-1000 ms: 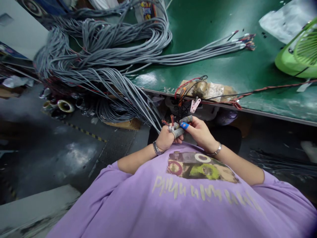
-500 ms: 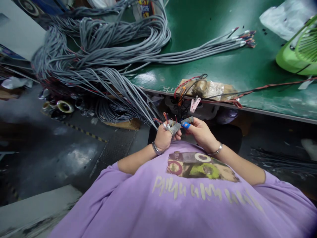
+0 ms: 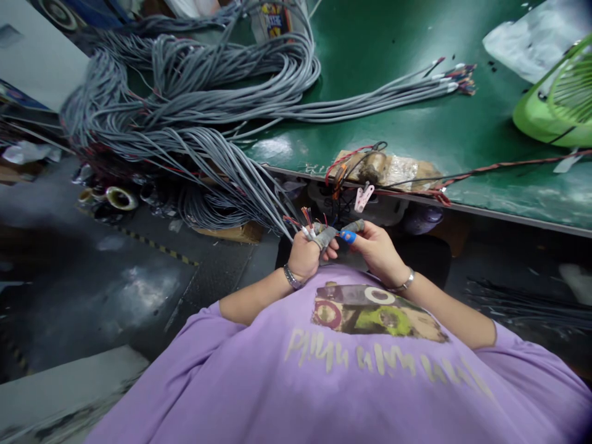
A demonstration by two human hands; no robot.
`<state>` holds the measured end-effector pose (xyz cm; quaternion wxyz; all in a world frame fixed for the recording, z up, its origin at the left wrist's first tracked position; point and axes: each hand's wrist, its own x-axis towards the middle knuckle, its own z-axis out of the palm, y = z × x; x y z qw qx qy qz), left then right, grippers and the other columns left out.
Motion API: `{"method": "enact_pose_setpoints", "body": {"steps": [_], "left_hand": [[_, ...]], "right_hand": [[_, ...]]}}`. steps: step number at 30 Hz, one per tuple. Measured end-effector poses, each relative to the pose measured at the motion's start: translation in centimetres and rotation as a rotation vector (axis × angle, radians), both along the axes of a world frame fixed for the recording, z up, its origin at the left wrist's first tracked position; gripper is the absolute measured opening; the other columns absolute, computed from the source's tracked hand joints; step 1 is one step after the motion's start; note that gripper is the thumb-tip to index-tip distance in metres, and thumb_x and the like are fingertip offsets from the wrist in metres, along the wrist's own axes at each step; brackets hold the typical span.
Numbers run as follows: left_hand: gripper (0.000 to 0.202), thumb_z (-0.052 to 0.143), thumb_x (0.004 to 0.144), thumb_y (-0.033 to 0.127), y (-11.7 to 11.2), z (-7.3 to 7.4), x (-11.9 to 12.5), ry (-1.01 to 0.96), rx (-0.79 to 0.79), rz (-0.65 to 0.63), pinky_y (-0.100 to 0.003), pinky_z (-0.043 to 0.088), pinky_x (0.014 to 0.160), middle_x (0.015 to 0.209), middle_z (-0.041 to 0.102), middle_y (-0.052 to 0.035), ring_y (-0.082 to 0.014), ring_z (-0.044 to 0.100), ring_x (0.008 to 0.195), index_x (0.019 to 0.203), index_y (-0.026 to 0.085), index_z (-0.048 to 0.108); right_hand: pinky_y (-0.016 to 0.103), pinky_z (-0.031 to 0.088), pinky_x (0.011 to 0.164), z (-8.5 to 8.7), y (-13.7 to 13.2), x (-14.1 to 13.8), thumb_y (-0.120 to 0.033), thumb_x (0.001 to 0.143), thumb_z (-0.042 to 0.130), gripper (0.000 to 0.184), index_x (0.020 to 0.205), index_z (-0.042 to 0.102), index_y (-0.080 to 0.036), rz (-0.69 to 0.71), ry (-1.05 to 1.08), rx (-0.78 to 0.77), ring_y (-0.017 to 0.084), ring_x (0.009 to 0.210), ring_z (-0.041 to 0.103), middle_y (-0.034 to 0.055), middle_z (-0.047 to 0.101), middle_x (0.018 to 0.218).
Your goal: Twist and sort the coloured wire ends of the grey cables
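Clenched around a gray cable end, the left hand meets the right hand, whose taped fingertips press together; whether they hold a wire is unclear. Both hover just below the table edge, under a pink clip, with a cable heap spilling left.

My green surface carries a taped block at its near edge. Left of the block, grey cables lie heaped and spill over the edge. Beyond the block lies a straight cable bundle. Right of the block stand a green fan and a plastic bag.
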<state>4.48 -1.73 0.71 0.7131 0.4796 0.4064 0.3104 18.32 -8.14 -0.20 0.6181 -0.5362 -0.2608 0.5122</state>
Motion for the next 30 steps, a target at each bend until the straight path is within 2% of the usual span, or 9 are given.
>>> {"method": "enact_pose_setpoints", "body": {"steps": [14, 19, 24, 30], "left_hand": [[0.041, 0.076, 0.069, 0.052, 0.12, 0.02, 0.11, 0.013, -0.004, -0.006, -0.018, 0.034, 0.036, 0.057, 0.064, 0.0016, -0.0072, 0.055, 0.039, 0.069, 0.016, 0.056], [0.04, 0.076, 0.071, 0.051, 0.1, -0.25, -0.08, 0.002, 0.012, 0.007, -0.017, 0.035, 0.036, 0.057, 0.064, 0.0018, -0.0069, 0.055, 0.04, 0.07, 0.016, 0.057], [0.041, 0.077, 0.07, 0.052, -0.02, -0.42, -0.19, 0.039, 0.02, -0.018, -0.017, 0.035, 0.036, 0.056, 0.062, 0.0019, -0.0069, 0.055, 0.039, 0.07, 0.016, 0.057], [0.041, 0.076, 0.07, 0.052, -0.18, -0.38, -0.13, 0.029, 0.024, 0.012, -0.017, 0.035, 0.036, 0.057, 0.063, 0.002, -0.0067, 0.055, 0.04, 0.071, 0.016, 0.057]], "right_hand": [[0.024, 0.037, 0.051, 0.05, 0.28, -0.14, -0.04, 0.058, 0.089, 0.035, 0.073, 0.065, -0.019, 0.018, 0.091, -0.021, 0.008, 0.056, 0.044, -0.0039, 0.058, 0.064], [0.025, 0.04, 0.054, 0.28, 0.1, -0.15, -0.041, 0.062, 0.086, 0.033, 0.076, 0.066, -0.019, 0.078, 0.012, -0.027, 0.01, 0.06, 0.048, -0.0021, 0.061, 0.069], [0.026, 0.041, 0.055, 0.53, 0.21, -0.3, -0.045, 0.063, 0.085, 0.036, 0.078, 0.065, -0.019, 0.035, -0.072, 0.006, 0.012, 0.064, 0.051, -0.0012, 0.062, 0.073], [0.026, 0.039, 0.055, 0.1, 0.23, -0.71, -0.044, 0.059, 0.088, 0.038, 0.076, 0.066, -0.018, 0.014, 0.0, -0.008, 0.011, 0.062, 0.049, -0.0011, 0.063, 0.071]]}}
